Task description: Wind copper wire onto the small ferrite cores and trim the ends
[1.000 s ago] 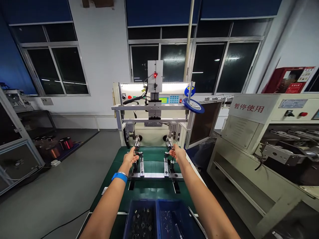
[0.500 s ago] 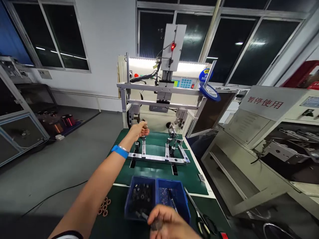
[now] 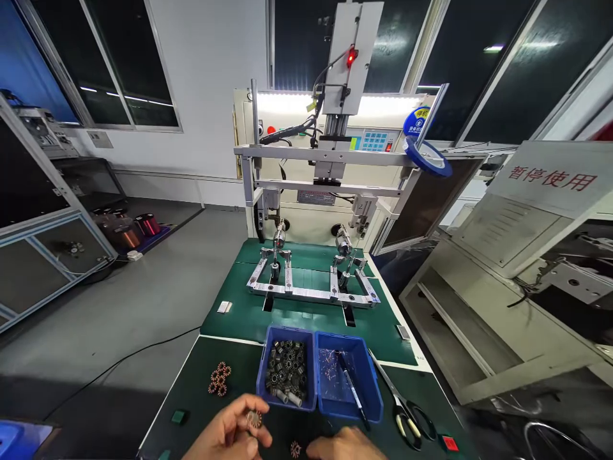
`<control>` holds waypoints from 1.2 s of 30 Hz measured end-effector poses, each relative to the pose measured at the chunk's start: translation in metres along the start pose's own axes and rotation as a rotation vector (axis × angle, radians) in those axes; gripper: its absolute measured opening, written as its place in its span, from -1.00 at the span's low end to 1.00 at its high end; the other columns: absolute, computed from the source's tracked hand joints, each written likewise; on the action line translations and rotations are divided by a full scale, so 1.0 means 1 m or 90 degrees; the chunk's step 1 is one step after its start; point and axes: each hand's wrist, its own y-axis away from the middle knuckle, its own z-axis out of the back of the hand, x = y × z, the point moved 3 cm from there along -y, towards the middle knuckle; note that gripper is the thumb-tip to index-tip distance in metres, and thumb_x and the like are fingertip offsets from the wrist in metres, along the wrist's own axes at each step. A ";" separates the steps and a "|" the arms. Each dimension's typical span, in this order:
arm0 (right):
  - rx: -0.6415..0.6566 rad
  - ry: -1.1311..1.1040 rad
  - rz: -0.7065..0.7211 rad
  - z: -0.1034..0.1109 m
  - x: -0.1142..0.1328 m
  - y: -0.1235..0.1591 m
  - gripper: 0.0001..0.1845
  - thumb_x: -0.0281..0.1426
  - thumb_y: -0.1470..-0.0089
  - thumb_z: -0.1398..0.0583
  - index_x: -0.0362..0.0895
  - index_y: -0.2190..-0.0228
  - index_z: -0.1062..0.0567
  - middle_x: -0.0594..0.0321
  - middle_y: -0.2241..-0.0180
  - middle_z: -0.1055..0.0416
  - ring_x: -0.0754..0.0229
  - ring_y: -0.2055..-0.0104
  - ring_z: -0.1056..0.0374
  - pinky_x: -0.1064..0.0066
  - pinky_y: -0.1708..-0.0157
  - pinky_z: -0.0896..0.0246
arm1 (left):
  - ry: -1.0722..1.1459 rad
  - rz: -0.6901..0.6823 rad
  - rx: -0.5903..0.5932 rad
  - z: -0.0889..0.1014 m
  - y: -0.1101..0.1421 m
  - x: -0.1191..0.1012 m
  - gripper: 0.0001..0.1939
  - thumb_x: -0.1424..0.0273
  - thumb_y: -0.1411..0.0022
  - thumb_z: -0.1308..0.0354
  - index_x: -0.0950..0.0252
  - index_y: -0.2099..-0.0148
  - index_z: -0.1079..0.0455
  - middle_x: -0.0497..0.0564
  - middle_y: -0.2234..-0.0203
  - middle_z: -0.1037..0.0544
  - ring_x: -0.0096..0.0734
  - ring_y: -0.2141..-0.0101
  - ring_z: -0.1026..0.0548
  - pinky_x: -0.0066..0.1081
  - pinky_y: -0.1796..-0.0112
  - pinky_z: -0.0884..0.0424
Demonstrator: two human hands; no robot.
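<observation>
My left hand (image 3: 232,428) is closed at the bottom of the view, pinching a small copper-wound core (image 3: 254,419) between thumb and fingers. A second copper-wound core (image 3: 295,449) is at the lower edge, right beside the fingertips of my right hand (image 3: 345,446). Those fingers are bent and partly cut off by the frame, so a grip on it is unclear. Just beyond the hands, a blue bin (image 3: 261,378) contains many dark bare cores and a few grey cylinders. The blue bin joined to its right (image 3: 330,397) contains wire scraps and a pen (image 3: 353,386).
A cluster of copper-wound cores (image 3: 219,379) lies left of the bins, scissors (image 3: 400,402) to the right. Behind, a metal fixture frame (image 3: 311,294) stands before a winding machine (image 3: 325,153) with a red light. A grey cabinet (image 3: 541,217) is at the right.
My left hand has come back from the machine's left spindle to the near table edge, now with a wound core. My right hand has moved right and down; the grey piece it held is not visible.
</observation>
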 end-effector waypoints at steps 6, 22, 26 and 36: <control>-0.260 0.255 0.085 0.063 0.051 -0.020 -0.73 -0.40 -0.17 -0.10 -0.09 0.16 -0.55 0.14 0.19 -0.51 0.08 0.10 -0.37 0.33 0.06 -0.19 | -0.475 -0.066 -0.091 -0.012 -0.015 0.022 -0.73 0.36 -0.17 -0.13 0.22 0.07 -0.47 0.05 0.28 -0.53 -0.31 0.34 -0.51 -0.43 0.28 -0.40; -0.264 0.269 0.135 0.064 0.059 -0.058 -0.79 -0.50 -0.06 -0.15 -0.22 0.25 -0.54 -0.02 0.19 -0.48 -0.04 0.03 -0.32 0.18 0.01 -0.22 | -0.885 -0.203 -0.224 -0.029 -0.031 -0.068 -0.65 0.50 -0.34 0.10 0.27 0.05 -0.51 0.11 0.21 -0.48 -0.23 0.17 -0.41 -0.32 0.13 -0.32; -0.312 0.200 0.150 0.070 0.051 -0.031 -0.72 -0.53 -0.11 -0.09 -0.17 0.12 -0.42 0.17 0.25 -0.50 0.17 0.25 -0.39 0.34 0.14 -0.30 | -1.029 -0.200 -0.164 -0.041 -0.061 -0.079 -0.68 0.64 -0.15 0.01 0.31 0.26 -0.55 0.16 0.25 -0.48 -0.08 0.16 -0.35 -0.18 0.18 -0.24; -0.479 0.077 0.356 0.075 0.034 0.011 -0.76 -0.54 -0.05 -0.11 -0.15 0.19 -0.41 0.11 0.29 -0.48 0.10 0.24 -0.38 0.26 0.23 -0.36 | -0.825 -0.255 -0.157 -0.041 -0.067 -0.082 -0.80 0.62 -0.18 0.07 0.32 0.23 -0.33 0.08 0.31 -0.46 -0.20 0.24 -0.39 -0.19 0.19 -0.28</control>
